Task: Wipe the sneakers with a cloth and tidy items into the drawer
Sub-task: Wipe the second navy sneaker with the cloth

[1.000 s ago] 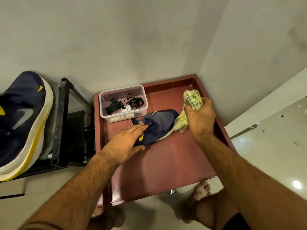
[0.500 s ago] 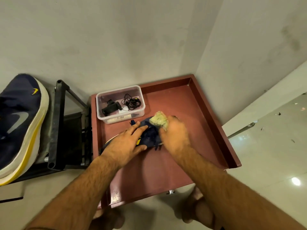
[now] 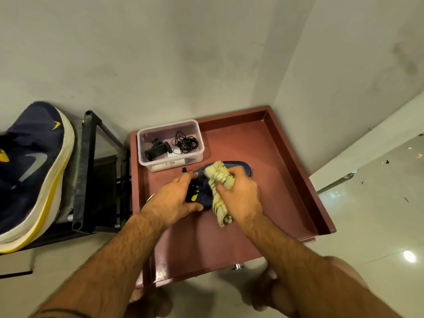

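Note:
A navy sneaker [image 3: 238,167] with yellow marks lies in the open reddish-brown drawer [image 3: 286,180]. My left hand [image 3: 174,200] grips the sneaker around its heel end, thumb curled under it. My right hand [image 3: 241,193] holds a bunched pale yellow checked cloth [image 3: 219,177] and presses it on the sneaker's middle; a tail of cloth hangs below the hand. The toe pokes out to the right of the cloth. A second navy sneaker [image 3: 32,171] with a white and yellow sole lies on a black rack at the left.
A clear plastic box [image 3: 146,138] with a black gadget and a coiled black cord sits at the drawer's back left. The black metal rack [image 3: 85,171] stands left of the drawer. Walls close in behind and at the right. My bare feet are below the drawer's front edge.
My right hand brought the cloth from the drawer's back right down onto the sneaker and has rubbed across it toward me. My left hand kept its hold on the sneaker's heel end.

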